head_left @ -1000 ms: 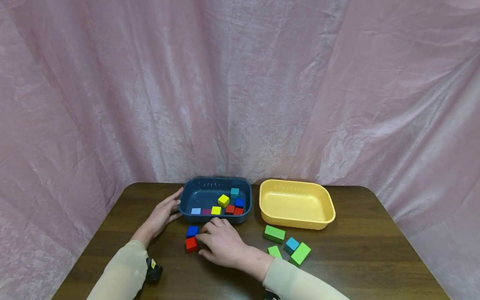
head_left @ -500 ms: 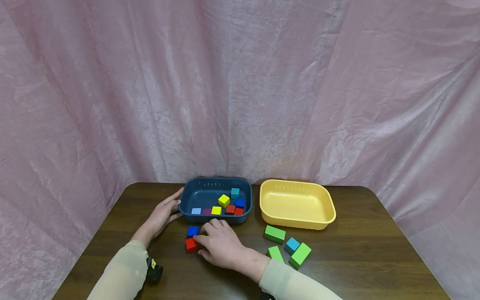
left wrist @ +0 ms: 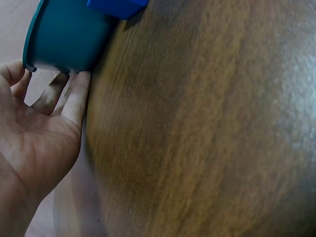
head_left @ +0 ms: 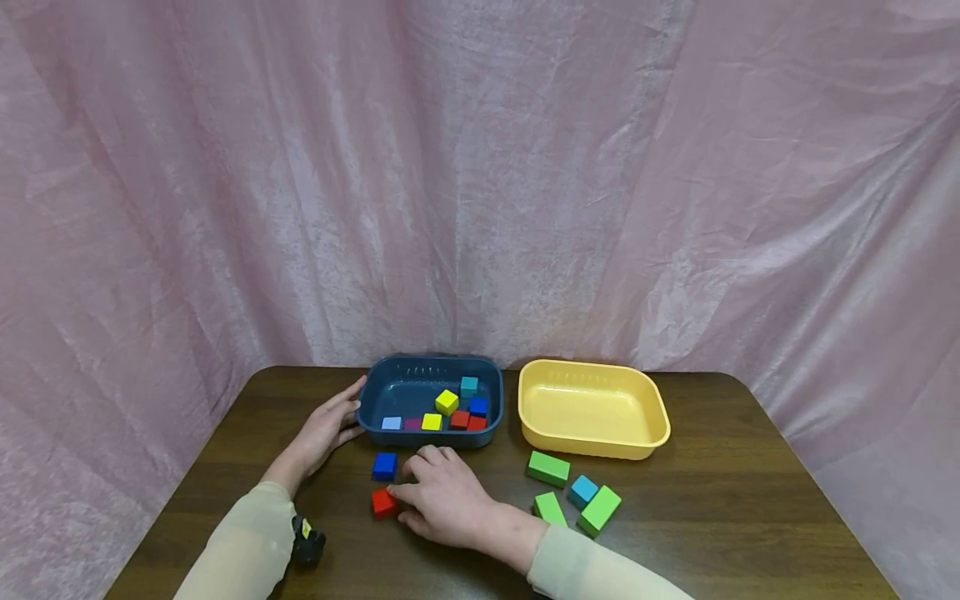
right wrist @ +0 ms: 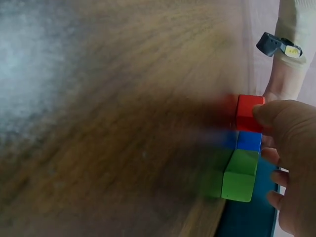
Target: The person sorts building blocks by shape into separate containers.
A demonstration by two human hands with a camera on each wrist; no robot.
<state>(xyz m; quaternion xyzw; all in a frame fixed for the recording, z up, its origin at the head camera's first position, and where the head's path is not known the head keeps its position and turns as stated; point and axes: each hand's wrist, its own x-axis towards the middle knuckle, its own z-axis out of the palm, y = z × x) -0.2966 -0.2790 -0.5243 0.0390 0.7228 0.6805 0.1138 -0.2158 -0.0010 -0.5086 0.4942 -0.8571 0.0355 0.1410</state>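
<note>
On the worktop, just in front of the dark blue tray, a small change can be noted against the pictures of a moment earlier. The red cube had been lying directly below the blue cube, the two nearly touching; it is now seen drawn a little nearer to the person, and a strip of bare wood is visible between them. The right hand has come back with it. This is read as the red cube having been taken up by the fingers and separated from its neighbour, so that it is probably about to be lifted; that is a judgement only.

The red cube is pinched between the thumb and the curled fingers of the right hand, as is shown in the right wrist view, where the thumb tip is laid on the cube's edge. A green block is also seen under that hand in this view, beside the blue cube; whether it is gripped cannot be told.

The left hand is held open, its straight fingers resting against the outer wall of the tray, which is steadied by them.

The red cube is small, plain, bright red and sharp-edged, with a matt face; it appears solid and light.

Small coloured cubes lie inside the tray. An empty-looking yellow tray stands beside it, with green blocks and a teal cube in front.
</note>
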